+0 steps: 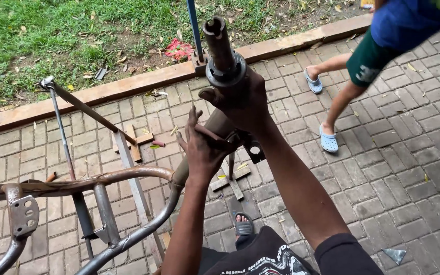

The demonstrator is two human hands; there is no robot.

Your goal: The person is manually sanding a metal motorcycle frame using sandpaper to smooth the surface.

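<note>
A red wrapper (179,49) is lying crumpled on the grass (36,30) just beyond the kerb (128,84), left of a blue post (195,28). A yellow package corner (366,4) is showing at the top edge, too cropped to tell its shape. A small grey scrap (101,73) is lying on the grass near the kerb.

The right hand (243,102) is gripping the tube (220,43) just below its collar (226,74), fingers closed around the metal, thumb pointing left. The left hand (203,147) is sitting lower on the same tube, just under the right hand; its palm is pressing the metal with fingers half spread and raised, so it is bracing more than clasping. A black bracket (253,149) is projecting from the tube just right of the left hand.

The tube is standing at the front of a rusty frame (103,181). Its long axis is running from lower left to upper right, tilting away from the wearer, and its open end is pointing up toward the kerb. Below the hands the tube is joining the frame's curved bars, which are extending left and down to the picture's lower left corner. A perforated plate (24,216) is hanging from the frame at far left.

A grey stand (85,109) is resting on the paving (408,168) behind the frame. The wearer's foot (243,224) in a sandal is showing below the hands. Another person's legs (339,97), in light blue clogs (328,139), are crossing the paving at upper right, well apart from the hands.
</note>
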